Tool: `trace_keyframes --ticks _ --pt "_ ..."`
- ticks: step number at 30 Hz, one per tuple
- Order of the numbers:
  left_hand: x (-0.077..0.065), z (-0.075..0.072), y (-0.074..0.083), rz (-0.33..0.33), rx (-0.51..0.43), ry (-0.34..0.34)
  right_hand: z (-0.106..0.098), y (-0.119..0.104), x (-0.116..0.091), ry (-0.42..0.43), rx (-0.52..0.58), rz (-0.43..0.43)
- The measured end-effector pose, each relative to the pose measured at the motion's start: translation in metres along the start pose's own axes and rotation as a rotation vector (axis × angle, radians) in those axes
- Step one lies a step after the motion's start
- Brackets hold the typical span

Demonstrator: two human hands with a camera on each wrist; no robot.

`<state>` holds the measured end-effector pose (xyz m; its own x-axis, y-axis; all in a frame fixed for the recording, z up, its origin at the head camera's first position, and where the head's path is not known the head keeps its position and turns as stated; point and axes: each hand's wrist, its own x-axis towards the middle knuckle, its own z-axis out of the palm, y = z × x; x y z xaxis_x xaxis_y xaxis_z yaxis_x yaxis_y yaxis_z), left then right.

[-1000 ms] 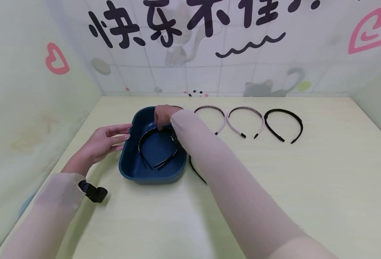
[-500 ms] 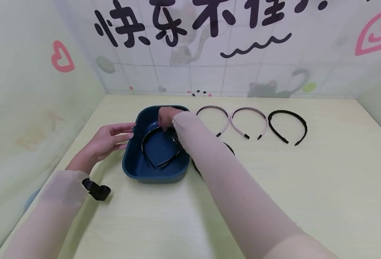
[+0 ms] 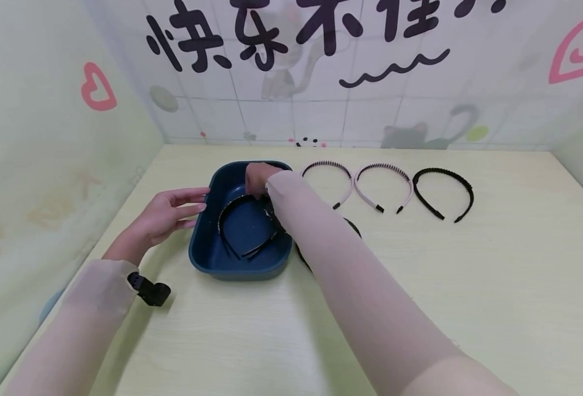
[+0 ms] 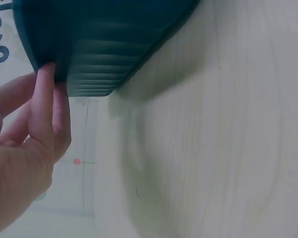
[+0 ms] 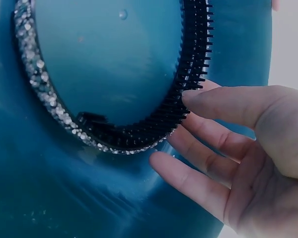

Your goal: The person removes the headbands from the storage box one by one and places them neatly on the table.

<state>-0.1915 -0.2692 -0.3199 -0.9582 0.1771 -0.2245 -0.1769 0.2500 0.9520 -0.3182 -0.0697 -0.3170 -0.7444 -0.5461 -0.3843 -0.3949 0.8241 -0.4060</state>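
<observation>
A dark blue plastic basin (image 3: 239, 274) stands on the table at centre left. Inside it lies a dark headband (image 3: 220, 223); in the right wrist view this headband (image 5: 48, 94) shows silver glitter outside and black comb teeth inside. Whether several headbands overlap there, I cannot tell. My right hand (image 3: 257, 179) reaches into the basin's back part. Up close, the right hand (image 5: 228, 144) pinches the headband's curve between thumb and fingers. My left hand (image 3: 163, 217) touches the basin's left side with straight fingers; in the left wrist view, the left hand (image 4: 32, 129) lies against its outer wall.
To the right of the basin lie two pale pink toothed headbands, a nearer pink headband (image 3: 347, 195) and another pink headband (image 3: 367, 200), then a black headband (image 3: 429, 209). Another black headband (image 3: 353, 226) is partly covered by the right sleeve. A printed wall (image 3: 316, 121) bounds the back.
The whole view has shifted slightly, moving the scene rightward. Both hands keep their places at the basin, and the right forearm moves only slightly.
</observation>
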Motion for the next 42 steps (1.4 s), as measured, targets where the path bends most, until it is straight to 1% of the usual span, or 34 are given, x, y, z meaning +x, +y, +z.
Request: trace_keyframes --ticks 3,7,9,13,16,18,22,26,30,36,42 --pt "0.0 0.0 0.001 -0.007 0.01 -0.001 -0.004 -0.003 -0.011 -0.005 0.0 -0.016" --pt "0.0 0.0 0.001 -0.007 0.004 -0.002 -0.011 -0.009 -0.032 0.011 -0.008 -0.061" --pt "0.0 0.001 0.001 -0.006 0.001 -0.001 -0.014 -0.011 -0.038 0.018 -0.008 -0.079" --pt "0.0 0.001 0.001 -0.002 0.003 0.0 -0.018 -0.014 -0.044 0.029 -0.019 -0.111" --pt "0.0 0.001 0.001 -0.004 0.003 0.001 -0.019 -0.013 -0.043 0.036 -0.015 -0.137" --pt "0.0 0.001 0.001 -0.007 -0.012 0.0 -0.02 -0.013 -0.046 0.032 -0.006 -0.152" --pt "0.0 0.001 0.001 -0.009 -0.033 -0.001 -0.023 -0.015 -0.057 0.019 -0.007 -0.174" --pt "-0.001 0.002 0.001 -0.005 -0.028 0.0 -0.025 -0.014 -0.066 0.02 0.02 -0.2" --pt "-0.001 0.002 0.001 -0.003 -0.029 -0.005 -0.027 -0.011 -0.07 0.018 0.06 -0.233" --pt "-0.001 0.002 0.001 -0.002 -0.019 -0.004 -0.033 -0.008 -0.077 0.055 0.072 -0.265" --pt "0.0 0.003 0.001 -0.002 -0.031 0.001 -0.039 -0.005 -0.087 0.085 0.116 -0.284"
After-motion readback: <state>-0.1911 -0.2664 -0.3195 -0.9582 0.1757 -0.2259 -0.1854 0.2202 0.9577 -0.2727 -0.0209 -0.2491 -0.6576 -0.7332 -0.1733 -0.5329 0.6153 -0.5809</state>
